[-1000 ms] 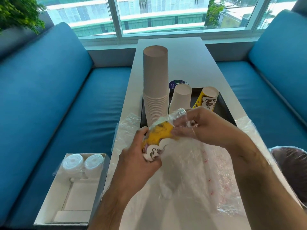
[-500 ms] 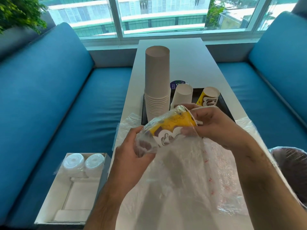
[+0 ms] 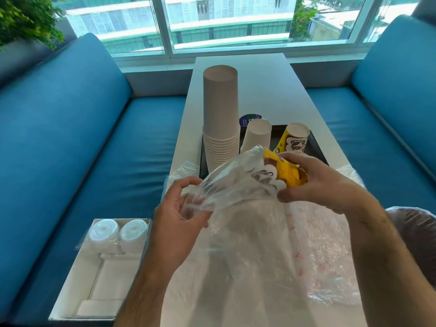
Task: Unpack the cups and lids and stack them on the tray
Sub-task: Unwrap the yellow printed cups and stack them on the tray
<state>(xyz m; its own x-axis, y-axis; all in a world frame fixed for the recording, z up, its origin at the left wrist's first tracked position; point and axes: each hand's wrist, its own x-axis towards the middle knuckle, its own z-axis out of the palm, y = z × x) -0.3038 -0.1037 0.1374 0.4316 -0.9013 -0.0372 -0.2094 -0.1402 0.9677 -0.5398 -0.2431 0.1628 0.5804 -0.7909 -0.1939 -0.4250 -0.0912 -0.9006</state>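
Observation:
A yellow printed paper cup (image 3: pixel 289 176) lies sideways, half out of a clear plastic sleeve (image 3: pixel 233 182). My right hand (image 3: pixel 318 182) grips the cup's exposed end. My left hand (image 3: pixel 179 215) pinches the sleeve's loose end. Behind them a black tray (image 3: pixel 315 143) holds a tall stack of upside-down grey cups (image 3: pixel 220 114), an upside-down white cup (image 3: pixel 257 135) and an upside-down yellow printed cup (image 3: pixel 295 138). Two wrapped stacks of white lids (image 3: pixel 118 232) lie in a white box on the left sofa.
Crumpled clear plastic wrapping (image 3: pixel 295 244) covers the near end of the white table (image 3: pixel 243 74). A dark round lid (image 3: pixel 250 118) shows behind the white cup. Blue sofas flank the table. The open white box (image 3: pixel 77 279) sits on the left seat. A plastic-lined bin (image 3: pixel 417 223) stands right.
The yellow cup has slid rightward out of the sleeve in my right hand. My left hand has drawn the sleeve away to the left, so the hands are farther apart.

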